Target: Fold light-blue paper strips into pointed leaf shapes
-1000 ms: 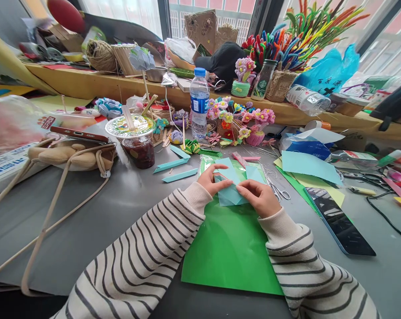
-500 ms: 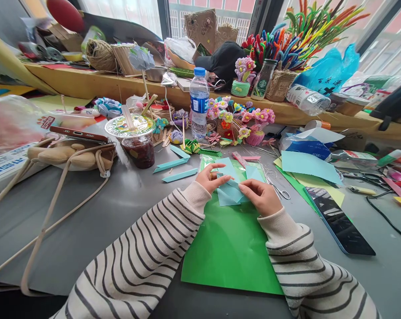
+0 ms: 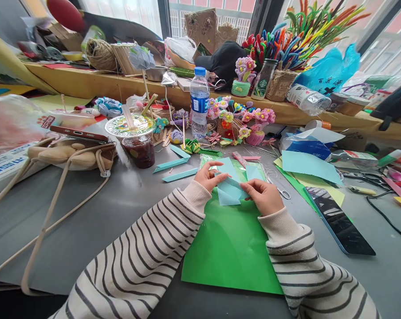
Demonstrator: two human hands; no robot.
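Observation:
A small piece of light blue paper (image 3: 233, 185) is pinched at both ends between my hands. My left hand (image 3: 209, 176) grips its left end with thumb and fingers. At the other end, my right hand (image 3: 261, 195) is closed on it. More light blue pieces lie just beneath and behind, such as a loose blue piece (image 3: 227, 197) below my fingers. Under them all spreads a green sheet (image 3: 232, 252). Scissors (image 3: 283, 193) lie right behind my right hand, partly hidden. Folded blue strips (image 3: 179, 175) rest to the left of my left hand.
A lidded drink cup (image 3: 139, 150) and a water bottle (image 3: 199, 106) stand behind my hands. To the right are a phone (image 3: 340, 221) and a larger blue sheet (image 3: 310, 166). A bag with cords (image 3: 70, 155) sits at left. Yarn flowers (image 3: 253, 116) line the back.
My hands have drawn slightly apart, the right one shifting a little to the right. The held blue paper now shows more of its flat face between them.

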